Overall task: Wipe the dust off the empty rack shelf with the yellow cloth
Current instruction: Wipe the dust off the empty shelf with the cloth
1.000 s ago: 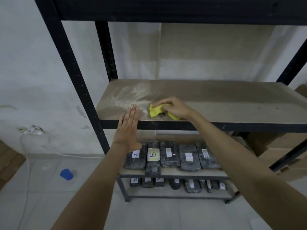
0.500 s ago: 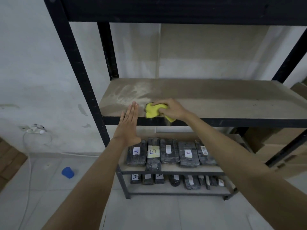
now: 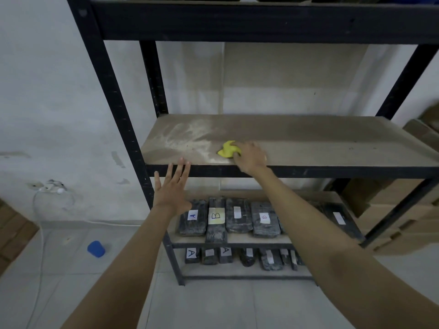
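The empty rack shelf (image 3: 320, 141) is a brown board in a black metal frame, with pale dust smeared over its left part (image 3: 187, 138). My right hand (image 3: 250, 155) presses the crumpled yellow cloth (image 3: 228, 149) onto the board near the front edge, just right of the dust. My left hand (image 3: 172, 186) is held flat with fingers spread, just below and in front of the shelf's front rail, holding nothing.
Black upright posts (image 3: 111, 110) frame the rack. Lower shelves hold several dark wrapped packages with labels (image 3: 215, 217). A blue cup (image 3: 96, 249) lies on the tiled floor at left, by a white cable (image 3: 40, 210). Cardboard boxes (image 3: 403, 224) stand at right.
My right hand has slid the cloth from the front edge a little back and right on the board. My left hand has dropped below the front rail. The camera has pulled back.
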